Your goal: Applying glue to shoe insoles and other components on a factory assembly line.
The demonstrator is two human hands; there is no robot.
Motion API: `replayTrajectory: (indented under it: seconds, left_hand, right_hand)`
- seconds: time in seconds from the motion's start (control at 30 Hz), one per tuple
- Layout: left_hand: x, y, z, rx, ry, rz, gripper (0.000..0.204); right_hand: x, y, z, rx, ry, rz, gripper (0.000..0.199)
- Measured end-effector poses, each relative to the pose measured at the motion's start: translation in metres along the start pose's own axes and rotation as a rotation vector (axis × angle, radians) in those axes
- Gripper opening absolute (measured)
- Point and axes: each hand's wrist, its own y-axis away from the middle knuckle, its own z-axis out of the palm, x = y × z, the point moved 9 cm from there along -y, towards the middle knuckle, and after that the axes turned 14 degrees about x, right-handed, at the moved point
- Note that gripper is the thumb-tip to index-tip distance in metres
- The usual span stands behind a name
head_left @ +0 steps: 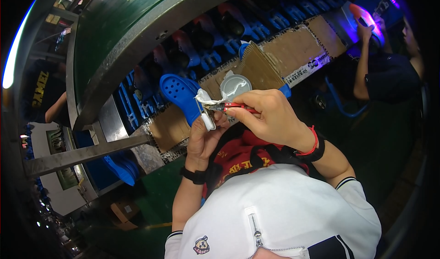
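My left hand (pixel 201 142) is closed around a small metal piece with a white rounded part (pixel 209 121), whose exact kind I cannot make out. My right hand (pixel 275 114) grips a red-handled tool (pixel 236 106) that looks like small pliers. The tool's metal tip meets the top of the held piece. White crumpled material (pixel 204 96), cloth or paper, lies against that tip. Just beyond my hands stand a blue clog (pixel 176 90) with holes in its top and a round grey container (pixel 236 85).
Cardboard (pixel 293 46) covers the bench ahead. Behind it run rows of blue racks (pixel 208 59) carrying dark and red shoe forms. A metal frame bar (pixel 91 156) crosses at left, above more blue shoes (pixel 121 167). At right, a co-worker (pixel 389 75) handles a lit shoe (pixel 366 20).
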Motion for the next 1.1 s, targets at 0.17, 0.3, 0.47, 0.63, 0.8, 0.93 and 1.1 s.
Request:
replayTrajectory:
  seconds: [0.17, 0.3, 0.47, 0.63, 0.8, 0.93, 1.1]
  left_hand:
    - [-0.003, 0.0, 0.003, -0.025, 0.012, -0.018, 0.038]
    - [-0.001, 0.0, 0.001, -0.017, 0.004, 0.0, 0.039]
    - [-0.002, 0.0, 0.0, -0.024, -0.014, 0.003, 0.041]
    - [-0.001, -0.001, -0.007, 0.022, -0.013, 0.039, 0.04]
    - [0.004, 0.002, 0.01, -0.038, -0.079, 0.064, 0.041]
    - [0.003, -0.003, 0.014, -0.069, -0.01, 0.033, 0.041]
    - [0.003, -0.002, 0.012, -0.055, -0.035, 0.044, 0.04]
  right_hand:
    - [0.001, -0.002, -0.001, 0.067, 0.041, -0.047, 0.019]
    - [-0.004, 0.001, -0.003, 0.071, 0.078, -0.081, 0.019]
    - [-0.009, 0.001, -0.006, 0.11, 0.1, -0.128, 0.019]
    - [-0.01, 0.004, -0.005, 0.102, 0.139, -0.16, 0.019]
    - [-0.005, 0.008, -0.003, 0.112, 0.189, -0.202, 0.019]
    - [-0.006, -0.001, -0.018, 0.175, 0.133, -0.157, 0.014]
    - [-0.015, 0.003, -0.019, 0.167, 0.036, -0.136, 0.014]
